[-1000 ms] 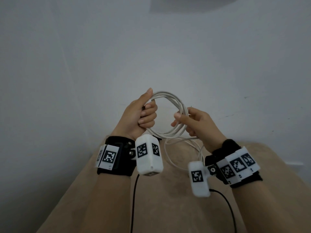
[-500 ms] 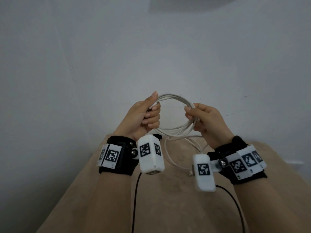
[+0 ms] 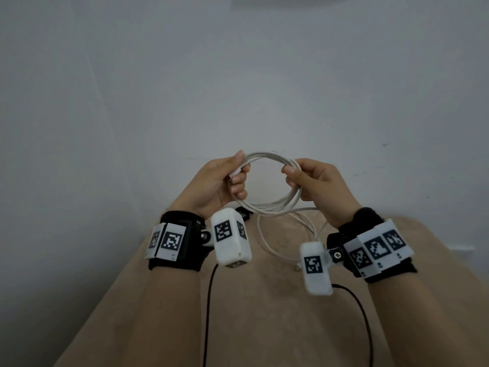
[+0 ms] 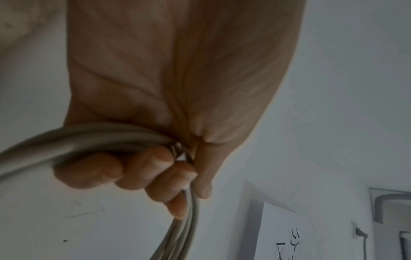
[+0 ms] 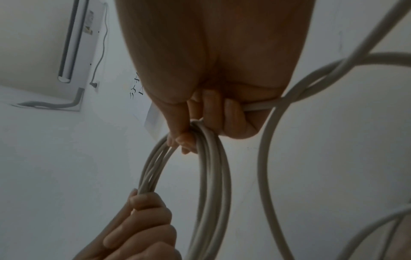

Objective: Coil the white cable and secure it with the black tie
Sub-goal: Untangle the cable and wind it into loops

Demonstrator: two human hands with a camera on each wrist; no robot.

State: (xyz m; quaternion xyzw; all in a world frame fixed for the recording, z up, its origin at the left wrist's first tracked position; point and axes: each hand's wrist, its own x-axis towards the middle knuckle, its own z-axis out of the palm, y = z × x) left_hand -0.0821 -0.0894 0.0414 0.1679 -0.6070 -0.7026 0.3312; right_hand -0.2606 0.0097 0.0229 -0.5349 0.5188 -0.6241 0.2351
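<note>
In the head view the white cable (image 3: 267,206) forms a round coil of several loops, held in the air between both hands. My left hand (image 3: 232,178) grips the coil's left side, with the fingers curled round the strands (image 4: 89,140) and a metal plug (image 4: 180,153) at the fingertips. My right hand (image 3: 299,178) pinches the upper right of the coil (image 5: 211,176). A loose tail (image 3: 262,234) hangs down to a plug (image 3: 297,267) on the beige surface. A small black item (image 3: 244,214), perhaps the tie, lies half hidden behind the left wrist camera.
A beige padded surface (image 3: 264,327) lies below the hands and a plain white wall stands close behind. Black camera leads (image 3: 209,300) run back along both forearms. The right wrist view shows an air conditioner (image 5: 73,40) and a paper sheet high on the wall.
My right hand slid up the coil from its lower right to its upper right. Both hands rose a little and moved apart. The coil now looks rounder and the hanging tail shorter.
</note>
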